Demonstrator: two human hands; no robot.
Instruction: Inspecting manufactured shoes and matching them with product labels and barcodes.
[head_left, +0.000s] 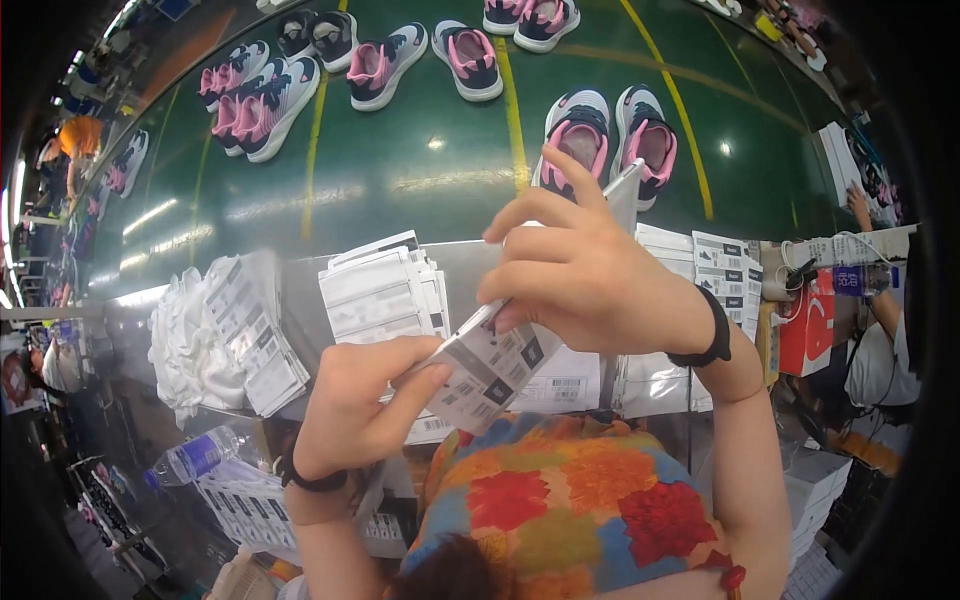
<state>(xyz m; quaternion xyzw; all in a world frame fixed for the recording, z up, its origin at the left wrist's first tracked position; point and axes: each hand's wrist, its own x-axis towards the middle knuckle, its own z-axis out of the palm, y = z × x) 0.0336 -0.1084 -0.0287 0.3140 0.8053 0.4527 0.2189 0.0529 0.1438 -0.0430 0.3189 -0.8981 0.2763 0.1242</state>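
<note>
1. The left hand (355, 412) grips a printed card (490, 372) between thumb and fingers, above the near edge of the worktop (298, 300).
2. The right hand (595, 275) touches the card's upper edge with its thumb (whether it pinches, I cannot tell) and partly hides a pink-lined shoe (578, 106) beyond.
3. Paper stacks (370, 300) lie by the worktop's far edge, a crumpled white heap (180, 345) toward its left end; a red box (805, 330) stands at the right.

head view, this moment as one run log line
left hand: pinching printed card | right hand: thumb at its upper edge, grip unclear | beyond: white paper stack | further: shoes on green surface
</note>
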